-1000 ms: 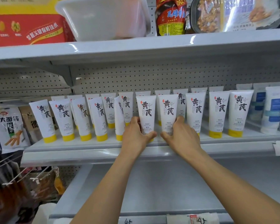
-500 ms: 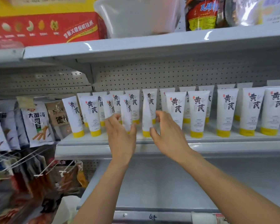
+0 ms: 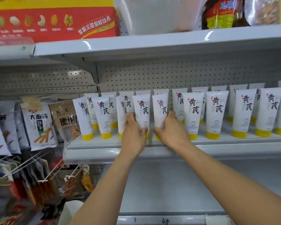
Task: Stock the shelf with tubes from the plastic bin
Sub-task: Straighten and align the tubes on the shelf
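Two white tubes with yellow caps are being handled at the front edge of the shelf (image 3: 152, 151), toward its left half. The left tube (image 3: 142, 111) is grasped low on its body by the left hand (image 3: 133, 135), thumb on the face near the cap and fingers wrapped behind. The right tube (image 3: 161, 109) is grasped by the right hand (image 3: 170, 130), fingers curled round its right side. Both tubes stand cap-down and lean slightly, with a narrow gap between them. Whether their caps rest fully on the shelf cannot be told, since the hands cover them.

The rest of the row (image 3: 216, 109) runs along the front edge to the right, upright and evenly spaced, with a second rank behind. To the left, three more tubes (image 3: 102, 114) lean at mixed angles, one just behind the left hand's knuckles.

The main risk is judged to be toppling: the tubes are tall, stand on small caps and are closely packed, so a nudge from a knuckle or a careless release could tip one into its neighbours and down the row. The leaning tubes on the left are the most exposed. A tube set too near the front edge could also slide off to the bare lower shelf (image 3: 169, 184). The plastic bin (image 3: 152, 15) on the upper shelf is well clear of the hands.
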`<state>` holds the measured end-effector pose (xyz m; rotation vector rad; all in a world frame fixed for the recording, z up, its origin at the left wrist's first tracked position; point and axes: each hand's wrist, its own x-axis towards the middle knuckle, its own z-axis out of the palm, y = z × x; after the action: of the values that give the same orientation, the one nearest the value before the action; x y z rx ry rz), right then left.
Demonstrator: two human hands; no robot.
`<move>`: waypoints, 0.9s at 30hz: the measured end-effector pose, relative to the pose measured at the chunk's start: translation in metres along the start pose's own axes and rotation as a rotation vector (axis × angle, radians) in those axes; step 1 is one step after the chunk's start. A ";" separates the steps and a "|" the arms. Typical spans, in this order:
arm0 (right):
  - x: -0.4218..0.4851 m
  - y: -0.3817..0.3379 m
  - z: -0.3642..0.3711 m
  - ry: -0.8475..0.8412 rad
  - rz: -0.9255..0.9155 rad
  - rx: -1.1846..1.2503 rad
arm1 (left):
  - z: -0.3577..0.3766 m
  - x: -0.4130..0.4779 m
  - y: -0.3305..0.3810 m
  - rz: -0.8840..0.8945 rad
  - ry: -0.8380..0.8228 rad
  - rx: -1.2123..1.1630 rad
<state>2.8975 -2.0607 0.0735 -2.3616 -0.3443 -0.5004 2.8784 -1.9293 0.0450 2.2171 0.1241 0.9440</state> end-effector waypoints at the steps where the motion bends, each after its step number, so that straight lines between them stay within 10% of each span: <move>1: -0.001 0.001 0.000 0.016 0.007 -0.009 | -0.001 0.001 0.000 -0.002 -0.029 -0.009; 27: -0.013 0.005 -0.005 0.084 0.050 -0.169 | -0.013 -0.003 0.003 0.049 -0.081 0.041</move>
<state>2.8868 -2.0695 0.0686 -2.4957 -0.2108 -0.6246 2.8671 -1.9251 0.0521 2.3017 0.0528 0.8835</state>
